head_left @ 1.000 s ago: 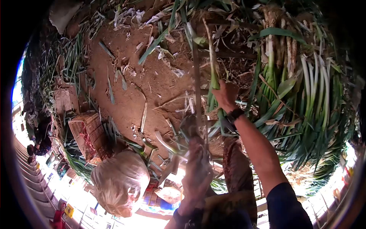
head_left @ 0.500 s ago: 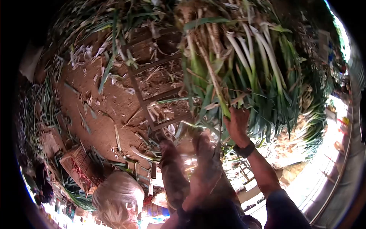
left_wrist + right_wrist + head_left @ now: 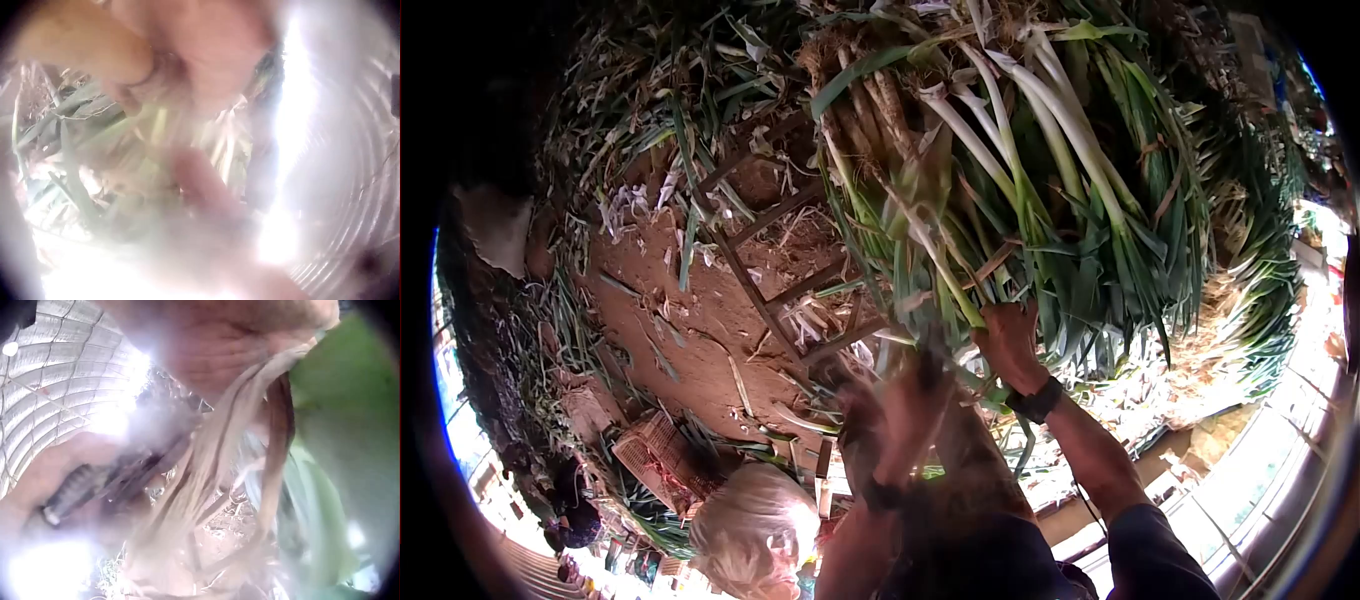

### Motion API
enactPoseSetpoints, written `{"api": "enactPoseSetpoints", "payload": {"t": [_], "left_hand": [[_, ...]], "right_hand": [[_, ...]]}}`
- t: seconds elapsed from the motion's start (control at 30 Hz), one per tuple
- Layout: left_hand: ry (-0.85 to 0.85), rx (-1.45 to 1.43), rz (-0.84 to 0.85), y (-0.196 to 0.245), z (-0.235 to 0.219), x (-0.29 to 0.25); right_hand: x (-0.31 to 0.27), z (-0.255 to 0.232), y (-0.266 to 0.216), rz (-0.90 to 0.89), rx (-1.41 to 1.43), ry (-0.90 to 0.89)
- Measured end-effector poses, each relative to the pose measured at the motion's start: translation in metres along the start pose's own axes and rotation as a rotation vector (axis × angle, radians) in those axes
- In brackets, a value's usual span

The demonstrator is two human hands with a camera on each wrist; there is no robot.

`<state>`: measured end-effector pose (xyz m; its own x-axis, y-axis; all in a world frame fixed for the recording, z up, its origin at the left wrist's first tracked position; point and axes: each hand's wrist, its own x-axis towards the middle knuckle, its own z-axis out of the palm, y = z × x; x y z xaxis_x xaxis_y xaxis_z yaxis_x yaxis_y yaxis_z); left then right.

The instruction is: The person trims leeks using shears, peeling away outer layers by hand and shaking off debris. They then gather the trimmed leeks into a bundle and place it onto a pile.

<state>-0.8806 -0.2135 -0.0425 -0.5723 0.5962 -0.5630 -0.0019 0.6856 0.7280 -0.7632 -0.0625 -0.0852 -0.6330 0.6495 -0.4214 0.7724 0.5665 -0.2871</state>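
Note:
Near the center of the head view, my right hand (image 3: pixel 1010 345) grips one leek (image 3: pixel 945 270) near its leafy end; the pale stem slants up and left. Withered leaves (image 3: pixel 219 444) hang below the right palm in the right wrist view, beside a broad green leaf (image 3: pixel 328 494). My left hand (image 3: pixel 915 395) is blurred, low and left of the right hand, close under the leek's leaves. Its thumb and bent fingers (image 3: pixel 219 50) show in the left wrist view, but I cannot tell what they hold.
A thick pile of leeks (image 3: pixel 1090 190) with white stems and roots lies ahead and right. Left of it a ladder-like frame (image 3: pixel 750 285) rests on soil strewn with leaf scraps. A wicker basket (image 3: pixel 650 450) and a person with pale hair (image 3: pixel 750 520) are at lower left.
The view has turned right toward the leek pile. My right hand has brought the leek from over the soil to in front of the pile. My left hand has risen toward it.

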Motion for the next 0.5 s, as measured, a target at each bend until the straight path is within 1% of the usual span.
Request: {"api": "enactPoseSetpoints", "payload": {"t": [0.03,0.07,0.1,0.17,0.2,0.23,0.27,0.3,0.37,0.4,0.47,0.5], "left_hand": [[0.058,0.075,0.027,-0.002,0.003,0.017],[0.115,0.148,0.055,0.0,0.003,0.032],[0.12,0.154,0.059,0.007,-0.001,0.048],[0.122,0.166,0.007,0.021,-0.01,0.075],[0.126,0.172,0.008,0.027,-0.014,0.082],[0.128,0.178,0.006,0.029,-0.017,0.088],[0.13,0.184,0.005,0.031,-0.019,0.091],[0.135,0.189,0.004,0.033,-0.02,0.088],[0.006,0.14,-0.051,0.031,-0.021,0.076],[0.013,0.143,-0.054,0.031,-0.021,0.07],[0.017,0.073,0.075,0.034,-0.022,0.062],[0.022,0.074,0.076,0.036,-0.023,0.062]], "right_hand": [[0.001,-0.001,0.003,-0.018,0.041,0.028],[0.006,-0.009,0.003,0.009,0.034,-0.078],[0.01,-0.011,0.007,0.007,0.04,-0.072],[0.015,-0.012,0.016,0.063,0.072,-0.277],[0.015,-0.012,0.02,0.06,0.078,-0.276],[0.014,-0.01,0.026,0.057,0.149,-0.272],[0.014,-0.008,0.032,0.055,0.219,-0.268],[0.016,-0.004,0.039,0.05,0.224,-0.268],[0.023,0.0,0.05,0.02,0.361,-0.307],[0.027,0.001,0.054,0.013,0.364,-0.309],[0.037,-0.012,0.053,0.153,0.473,-0.587],[0.038,-0.012,0.054,0.148,0.473,-0.586]]}}
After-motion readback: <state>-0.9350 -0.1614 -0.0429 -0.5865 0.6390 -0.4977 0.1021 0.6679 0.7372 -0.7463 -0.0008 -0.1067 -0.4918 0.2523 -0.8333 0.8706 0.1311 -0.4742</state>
